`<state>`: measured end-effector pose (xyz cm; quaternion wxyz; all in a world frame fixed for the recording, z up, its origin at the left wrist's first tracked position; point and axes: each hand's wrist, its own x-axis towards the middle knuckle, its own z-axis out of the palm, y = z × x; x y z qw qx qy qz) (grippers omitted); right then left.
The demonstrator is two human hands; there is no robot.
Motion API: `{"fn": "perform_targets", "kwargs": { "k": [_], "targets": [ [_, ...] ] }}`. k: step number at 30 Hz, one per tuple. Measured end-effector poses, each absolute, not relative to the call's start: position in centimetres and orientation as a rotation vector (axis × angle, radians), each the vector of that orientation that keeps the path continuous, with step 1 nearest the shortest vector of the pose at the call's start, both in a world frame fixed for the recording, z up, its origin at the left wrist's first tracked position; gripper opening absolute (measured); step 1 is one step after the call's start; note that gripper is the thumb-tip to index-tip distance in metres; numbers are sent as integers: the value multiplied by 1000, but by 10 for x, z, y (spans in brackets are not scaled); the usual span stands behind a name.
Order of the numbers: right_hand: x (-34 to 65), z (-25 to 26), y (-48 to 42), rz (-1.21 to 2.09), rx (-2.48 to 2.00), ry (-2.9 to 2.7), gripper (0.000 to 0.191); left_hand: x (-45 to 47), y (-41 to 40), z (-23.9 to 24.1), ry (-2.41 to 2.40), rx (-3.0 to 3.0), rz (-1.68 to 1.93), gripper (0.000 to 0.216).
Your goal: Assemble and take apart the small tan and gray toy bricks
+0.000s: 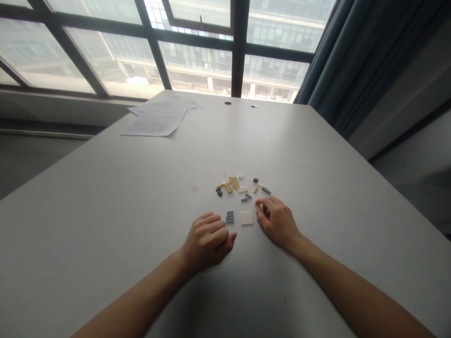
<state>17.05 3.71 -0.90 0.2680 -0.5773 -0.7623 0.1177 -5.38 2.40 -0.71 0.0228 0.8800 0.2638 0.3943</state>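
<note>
Several small toy bricks (234, 184), tan, white and dark grey, lie scattered on a light grey table (105, 197). A grey studded plate (230, 217) and a flat white tile (246, 218) lie side by side nearer me. My left hand (208, 240) rests on the table just left of the grey plate, its fingers curled into a loose fist with nothing visible in them. My right hand (276, 219) lies right of the white tile, its fingertips pinched on a small tan piece (258, 205).
Printed paper sheets (158, 118) lie at the table's far left corner. Two small dark cable holes (228, 103) sit near the far edge. Large windows stand beyond, and a dark curtain (338, 70) hangs at the right. The table's right edge runs diagonally toward me.
</note>
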Motion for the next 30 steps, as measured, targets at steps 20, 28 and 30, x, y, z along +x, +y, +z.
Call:
{"fn": "perform_targets", "kwargs": {
  "k": [20,28,30],
  "targets": [
    [170,-8,38,296,-1579,-2084,13,-53,25,-3,838,2800,1077,35],
    [171,-8,38,289,-1569,-2082,11,-52,26,-3,844,2813,1025,35],
    [171,-8,38,287,-1569,-2085,10,-52,26,-3,844,2812,1022,35]
  ]
}}
